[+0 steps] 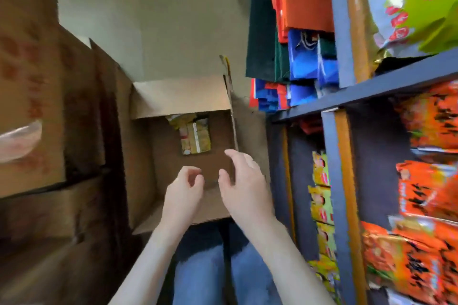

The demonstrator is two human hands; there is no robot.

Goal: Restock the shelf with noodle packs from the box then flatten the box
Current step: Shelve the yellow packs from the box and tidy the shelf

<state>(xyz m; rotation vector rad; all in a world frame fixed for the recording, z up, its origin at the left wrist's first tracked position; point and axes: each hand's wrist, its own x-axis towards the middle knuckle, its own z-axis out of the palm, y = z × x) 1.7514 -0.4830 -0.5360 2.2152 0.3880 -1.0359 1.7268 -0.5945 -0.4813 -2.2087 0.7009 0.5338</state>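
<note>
Box (138,156) x1, nearly empty; noodle packs (195,136) approx. 2 (blurred), on box bottom, far end.
Left hand (183,190) & right hand (244,186) over box's near end, fingers loosely curled, holding nothing. Shelf (371,86) right of box. Risk: box flattened w/ packs inside; deep reach, pack slips.

The box (141,156) in front of you is open at the top and its brown bottom is mostly bare, with only a few yellow noodle packs (195,137) against the far side. Your left hand (184,195) and right hand (244,188), both empty above the near half, have a clear way straight down. Stacked cartons (32,106) crowd the box's left side, and on the right a raised flap (233,119) stands between the opening and the blue shelf (332,156), which is lined with orange packs (426,195).
</note>
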